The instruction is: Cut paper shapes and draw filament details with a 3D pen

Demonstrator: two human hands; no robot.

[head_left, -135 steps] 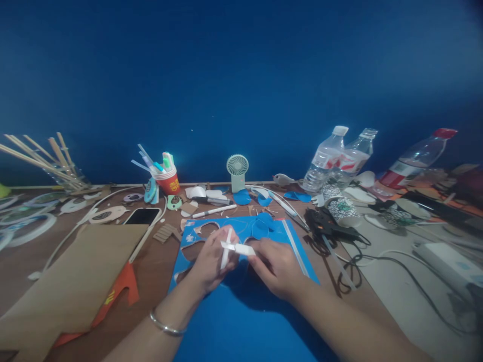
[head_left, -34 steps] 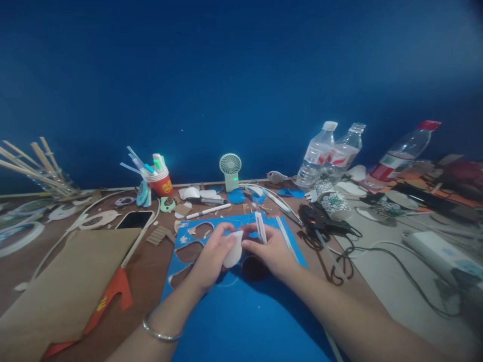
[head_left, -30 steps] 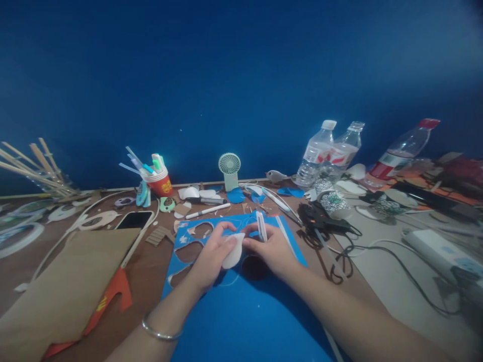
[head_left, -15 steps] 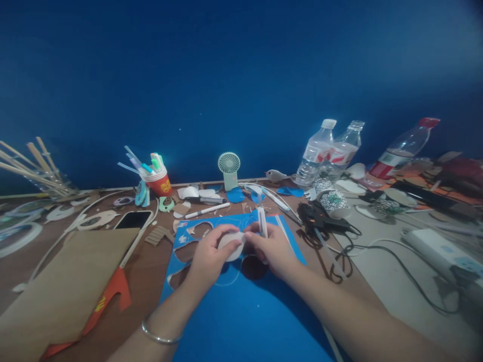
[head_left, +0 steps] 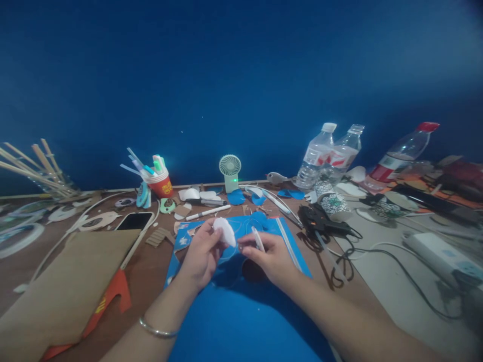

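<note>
My left hand pinches a white paper cutout with a rounded edge, tilted up above the blue sheet. A slim white pen-like tool stands in the fingers of my right hand; its exact kind is unclear. That hand's thumb and forefinger are close together, a little right of the cutout and apart from it. Beneath my hands, the blue sheet has cut-out openings and pale drawn outlines. A dark round patch shows beside my right hand.
Behind the sheet stand a small fan and a red cup of markers. Plastic bottles and a black glue gun with cables lie rightward. At left are brown cardboard and a phone.
My hands have drawn apart. The white cutout has moved left and up with my left hand and turned its face. My right hand has dropped slightly, still holding the tool.
</note>
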